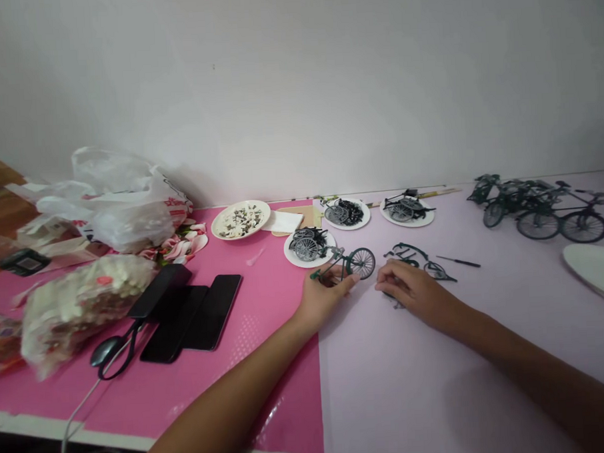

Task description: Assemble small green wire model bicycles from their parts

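Note:
My left hand [325,295] holds a small model bicycle [337,257], its spoked front wheel pointing right, just in front of a white plate [292,259] of dark wheels and parts. To the right, my right hand [402,285] is closed with the fingertips together, low over the pale cloth; what they pinch, if anything, is too small to make out. Dark green frame parts [437,269] lie behind and beside that hand, partly covered by it. A thin screwdriver [458,262] rests to their right.
Two more plates of dark parts [344,213] [406,210] and a bowl of small pieces [240,220] stand along the wall. Finished-looking bicycles [539,206] and white plates [597,270] are at right. Phones [213,314], a cable and plastic bags [123,201] lie left.

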Demonstrator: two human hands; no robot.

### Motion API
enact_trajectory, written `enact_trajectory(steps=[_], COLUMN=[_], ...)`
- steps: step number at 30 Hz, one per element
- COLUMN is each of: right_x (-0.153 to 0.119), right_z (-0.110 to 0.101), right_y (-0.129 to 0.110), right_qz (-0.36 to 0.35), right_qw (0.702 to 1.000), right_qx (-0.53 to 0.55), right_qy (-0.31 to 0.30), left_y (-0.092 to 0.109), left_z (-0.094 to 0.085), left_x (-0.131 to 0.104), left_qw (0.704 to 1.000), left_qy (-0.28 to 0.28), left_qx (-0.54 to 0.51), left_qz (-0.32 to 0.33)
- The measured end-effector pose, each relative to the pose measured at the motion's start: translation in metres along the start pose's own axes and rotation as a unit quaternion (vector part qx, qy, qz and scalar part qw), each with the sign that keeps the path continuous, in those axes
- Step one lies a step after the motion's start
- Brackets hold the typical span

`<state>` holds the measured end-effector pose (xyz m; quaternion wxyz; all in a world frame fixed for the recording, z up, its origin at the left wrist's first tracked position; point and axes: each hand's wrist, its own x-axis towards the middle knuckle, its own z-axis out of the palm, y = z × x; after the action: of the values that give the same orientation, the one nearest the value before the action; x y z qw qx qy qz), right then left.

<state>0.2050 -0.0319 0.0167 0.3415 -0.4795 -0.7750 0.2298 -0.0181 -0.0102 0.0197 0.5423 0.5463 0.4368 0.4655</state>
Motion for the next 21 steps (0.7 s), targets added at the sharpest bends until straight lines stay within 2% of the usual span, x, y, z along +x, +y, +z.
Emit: enact_trajectory(steps=[5, 11, 17, 21], right_x=[-0.003, -0.008, -0.008, -0.008], right_z=[0.007, 0.011, 0.013, 0.015], right_y=[0.000, -0.005, -0.005, -0.003], right_qz=[-0.038, -0.022, 0.021, 0.013], right_qw=[0.999, 0.990, 0.986, 0.982], right_qx=[0.012, 0.011, 0.035, 0.049], right_qy=[0.034, 0.139, 0.160, 0.183], left_y=[-0.002, -0.001, 0.005, 0.006], left_z=[0.001, 0.003, 0.003, 0.004], left_x=[0.000, -0.001, -0.004, -0.006], left_qw=[1.000, 0.999, 0.999, 0.999], left_qy=[0.002, -0.007, -0.019, -0.027], left_qx=[-0.010, -0.039, -0.032, -0.020], left_qz=[-0.003, -0.002, 0.003, 0.004])
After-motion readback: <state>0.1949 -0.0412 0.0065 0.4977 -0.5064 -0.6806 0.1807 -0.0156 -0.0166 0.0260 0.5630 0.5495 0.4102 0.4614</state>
